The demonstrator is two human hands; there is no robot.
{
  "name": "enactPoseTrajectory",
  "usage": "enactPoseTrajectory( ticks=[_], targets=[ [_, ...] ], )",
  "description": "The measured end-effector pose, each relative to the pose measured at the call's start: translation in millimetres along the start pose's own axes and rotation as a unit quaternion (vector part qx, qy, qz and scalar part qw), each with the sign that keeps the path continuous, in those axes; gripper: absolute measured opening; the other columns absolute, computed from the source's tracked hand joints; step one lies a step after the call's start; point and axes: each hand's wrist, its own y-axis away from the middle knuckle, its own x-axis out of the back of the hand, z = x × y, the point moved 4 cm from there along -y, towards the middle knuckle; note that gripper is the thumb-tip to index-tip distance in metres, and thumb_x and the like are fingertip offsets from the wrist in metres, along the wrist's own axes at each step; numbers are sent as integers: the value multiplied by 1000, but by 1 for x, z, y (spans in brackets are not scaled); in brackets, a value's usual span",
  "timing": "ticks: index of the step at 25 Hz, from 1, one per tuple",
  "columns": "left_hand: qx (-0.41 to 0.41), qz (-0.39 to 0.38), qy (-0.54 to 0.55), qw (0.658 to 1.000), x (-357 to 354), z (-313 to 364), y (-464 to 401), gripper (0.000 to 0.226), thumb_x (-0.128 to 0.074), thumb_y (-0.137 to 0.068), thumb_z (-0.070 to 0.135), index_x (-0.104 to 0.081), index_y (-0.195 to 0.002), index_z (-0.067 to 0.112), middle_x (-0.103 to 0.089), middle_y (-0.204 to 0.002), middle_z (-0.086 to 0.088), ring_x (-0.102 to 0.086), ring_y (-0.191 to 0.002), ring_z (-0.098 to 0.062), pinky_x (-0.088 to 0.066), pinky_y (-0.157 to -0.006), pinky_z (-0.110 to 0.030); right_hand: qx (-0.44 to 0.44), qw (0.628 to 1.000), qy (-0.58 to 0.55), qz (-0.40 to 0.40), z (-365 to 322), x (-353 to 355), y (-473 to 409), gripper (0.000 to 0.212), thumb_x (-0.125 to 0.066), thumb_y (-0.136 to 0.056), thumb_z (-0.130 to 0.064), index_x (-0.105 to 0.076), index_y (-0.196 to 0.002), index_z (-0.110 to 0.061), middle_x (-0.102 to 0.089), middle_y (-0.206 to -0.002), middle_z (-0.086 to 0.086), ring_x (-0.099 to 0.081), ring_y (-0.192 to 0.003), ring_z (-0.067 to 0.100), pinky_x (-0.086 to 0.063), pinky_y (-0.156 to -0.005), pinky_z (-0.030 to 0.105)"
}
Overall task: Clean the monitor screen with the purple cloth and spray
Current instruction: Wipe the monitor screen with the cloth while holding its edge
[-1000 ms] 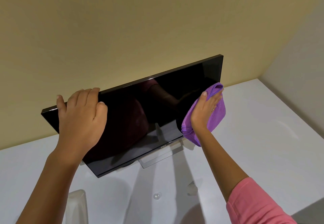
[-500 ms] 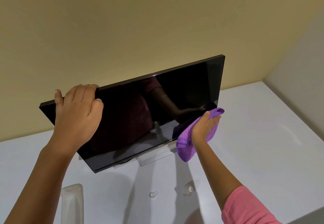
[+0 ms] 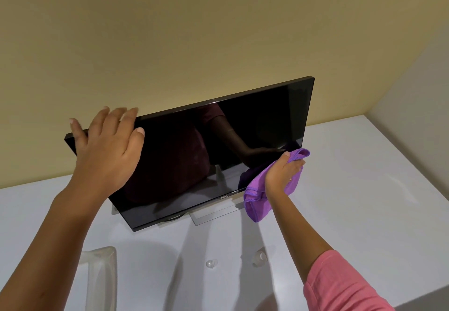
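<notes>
While our right hand [image 3: 283, 173] held its grip on the purple cloth [image 3: 258, 203] against the monitor [image 3: 194, 160], our left hand [image 3: 107, 150], fingers loosely spread, rested at the top corner opposite.

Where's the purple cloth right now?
The purple cloth is in the right hand, pressed against the monitor's lower right corner, above the white table.

The monitor [image 3: 218, 155] blocks the table's [image 3: 364, 189] back edge. Two small clear things [image 3: 211, 263] sit near the front edge; the right side is open.
</notes>
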Motion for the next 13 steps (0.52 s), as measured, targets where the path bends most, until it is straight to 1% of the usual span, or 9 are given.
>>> enactPoseTrajectory(
  ticks=[2,4,6,7,10,13],
  targets=[
    [47,26,7,999,1,-13,7,56,-19,-94,46,-33,-141,19,-29,-150,-9,-13,-142,-30,-1,-106,-68,-1,1000,2,-1,0,1,1,63,-30,-101,-45,-9,-153,-16,-21,-158,7,-28,-142,31,-29,-114,47],
    [65,37,57,996,2,-24,13,59,-17,-94,49,-33,-141,17,-25,-152,-12,-8,-143,-30,-8,-108,-66,-6,1000,3,-1,1,1,3,62,-31,-101,-45,-10,-153,-16,-21,-158,6,-28,-141,30,-29,-114,46],
    [43,36,117,992,6,-30,14,61,-16,-93,50,-36,-139,15,-26,-151,-11,-8,-142,-27,-19,-109,-57,-10,1000,8,1,0,-1,8,62,-31,-101,-44,-10,-153,-16,-21,-158,7,-28,-142,30,-29,-115,45],
    [31,34,137,989,7,-32,13,61,-15,-93,50,-37,-137,15,-28,-150,-10,-9,-142,-25,-22,-108,-53,-8,1000,12,6,-1,-2,12,62,-32,-102,-43,-11,-153,-15,-23,-158,8,-30,-141,31,-30,-114,45],
    [11,21,159,987,10,-38,10,56,-16,-94,48,-39,-134,17,-29,-149,-4,-7,-142,-16,-24,-106,-50,4,1000,16,20,-4,-9,31,59,-36,-101,-39,-18,-150,-10,-32,-152,12,-37,-136,32,-36,-111,46],
    [-2,7,154,988,8,-42,8,54,-18,-94,44,-39,-135,16,-28,-150,-4,-5,-142,-15,-23,-107,-48,-2,1000,-3,7,-3,-22,57,61,-36,-102,-36,-12,-152,-9,-24,-156,13,-29,-140,33,-32,-113,47]
  ],
)
